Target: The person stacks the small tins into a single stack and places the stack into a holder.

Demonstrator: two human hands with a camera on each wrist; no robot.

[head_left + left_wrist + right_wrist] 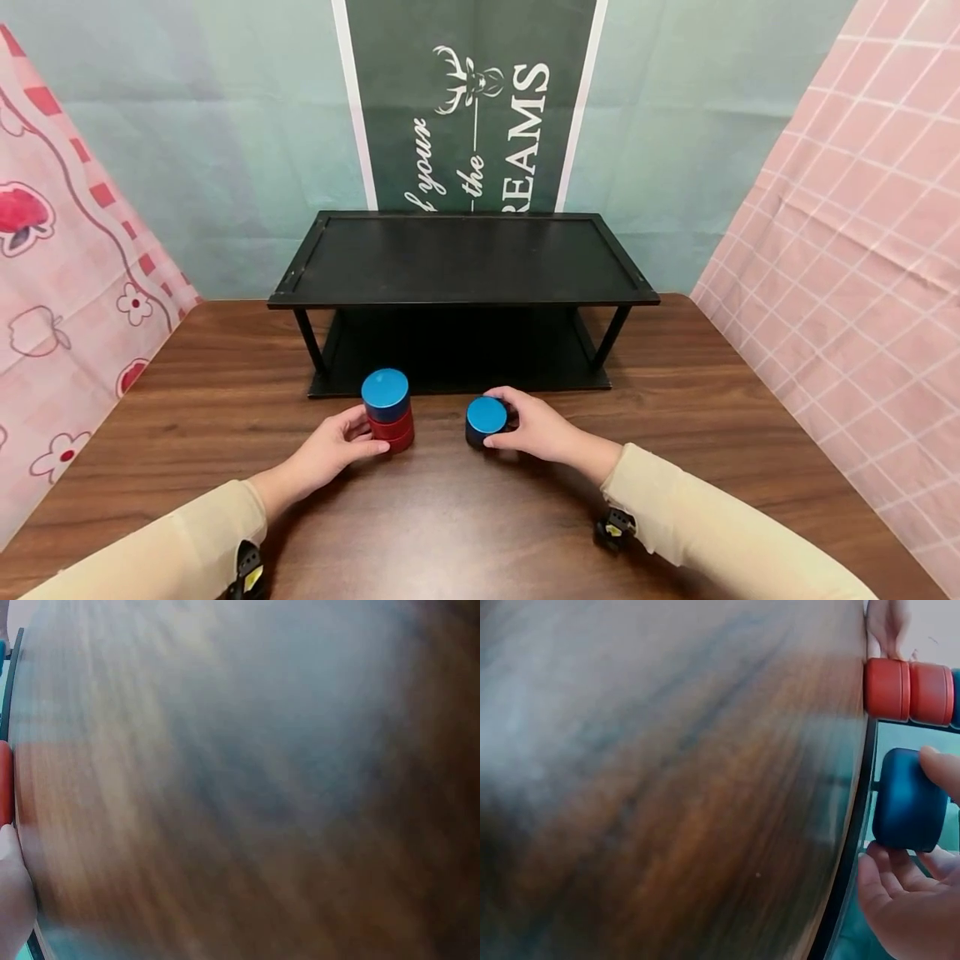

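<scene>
I had left hand grasping stack | well inside worktop's left edge | right hand grasping blue cylinder, nearer right edge

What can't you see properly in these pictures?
Head view: the back of the lower shelf, hidden by the top shelf.
Head view: the lowest writing on the green banner, hidden by the top shelf.
Left wrist view: most of the left hand, cut off by the left edge.
Left wrist view: the grain of the table, blurred.
Right wrist view: most of the stack's blue top piece, cut off by the right edge.
</scene>
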